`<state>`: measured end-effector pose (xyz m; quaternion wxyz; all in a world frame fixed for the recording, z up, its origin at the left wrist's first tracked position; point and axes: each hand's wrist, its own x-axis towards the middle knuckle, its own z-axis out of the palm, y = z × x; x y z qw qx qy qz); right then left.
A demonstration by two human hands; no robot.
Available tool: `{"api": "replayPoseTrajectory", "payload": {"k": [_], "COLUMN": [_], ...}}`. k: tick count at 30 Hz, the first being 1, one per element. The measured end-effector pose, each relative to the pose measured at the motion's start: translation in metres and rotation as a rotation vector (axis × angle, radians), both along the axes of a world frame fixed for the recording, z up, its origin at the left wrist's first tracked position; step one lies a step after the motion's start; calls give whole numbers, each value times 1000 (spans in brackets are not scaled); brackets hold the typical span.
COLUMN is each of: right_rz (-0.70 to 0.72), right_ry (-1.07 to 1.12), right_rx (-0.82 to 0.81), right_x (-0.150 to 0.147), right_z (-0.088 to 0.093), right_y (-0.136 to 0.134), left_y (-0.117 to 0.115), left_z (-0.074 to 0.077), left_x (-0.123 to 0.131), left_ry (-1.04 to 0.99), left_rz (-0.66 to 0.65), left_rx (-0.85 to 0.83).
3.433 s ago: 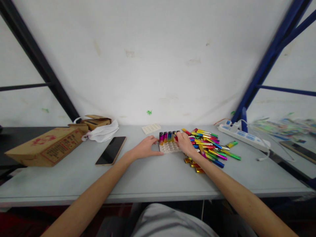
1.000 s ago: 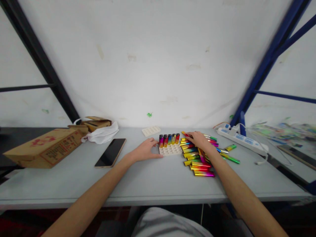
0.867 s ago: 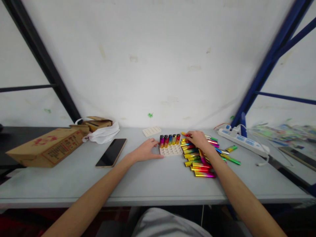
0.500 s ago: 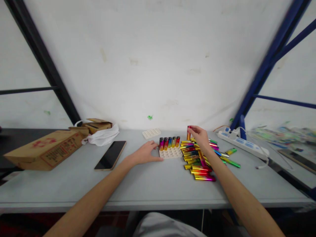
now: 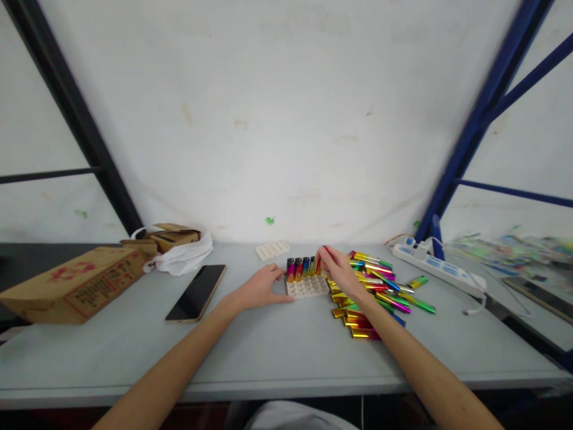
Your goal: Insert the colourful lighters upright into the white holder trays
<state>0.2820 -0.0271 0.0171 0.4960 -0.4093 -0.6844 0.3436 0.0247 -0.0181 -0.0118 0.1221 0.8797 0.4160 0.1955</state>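
Note:
A white tray [image 5: 308,288] with rows of small sockets lies on the table, and several shiny coloured lighters [image 5: 298,270] stand upright along its back row. My left hand [image 5: 259,288] braces the tray's left side, thumb at the front corner and fingers near the back one. At the right end of that row, my right hand [image 5: 341,272] pinches a red lighter [image 5: 326,247]; the fingers cover most of it. Whether its lower end sits in a socket cannot be seen. A loose heap of metallic lighters [image 5: 358,319] lies beside the tray, partly under my right forearm.
A second white tray [image 5: 272,250] lies behind, near the wall. To the left are a phone [image 5: 197,294], a white plastic bag [image 5: 183,258] and a cardboard box [image 5: 85,275]. A power strip [image 5: 441,269] with cables lies at the right, before a blue metal frame [image 5: 465,149].
My right hand has brought the red lighter leftwards from above the heap to the right end of the standing row. My left hand stays at the tray. The view has tilted slightly.

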Motion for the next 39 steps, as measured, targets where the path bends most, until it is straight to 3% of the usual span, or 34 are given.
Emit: {"api": "replayPoseTrajectory", "payload": {"k": [3,8,22,39], "right_rz": [-175,-266,-227,-231], "right_ry": [-169,-253,-295,-351], "right_rx": [181,185,194,220], "right_x": [-6,-12,-11,-11], "right_z": [-9,-15,-24,-16], "right_y": [1,1,7,1], "left_y": [-1,-2,0,5], "left_z": [1,3,1,1], "left_x": [0,1,0,-4], "left_ry": [-11,-15,-12,49], "left_rz": [-5,0,6,-12], "left_rx": [-6,-15,-7,-27]}}
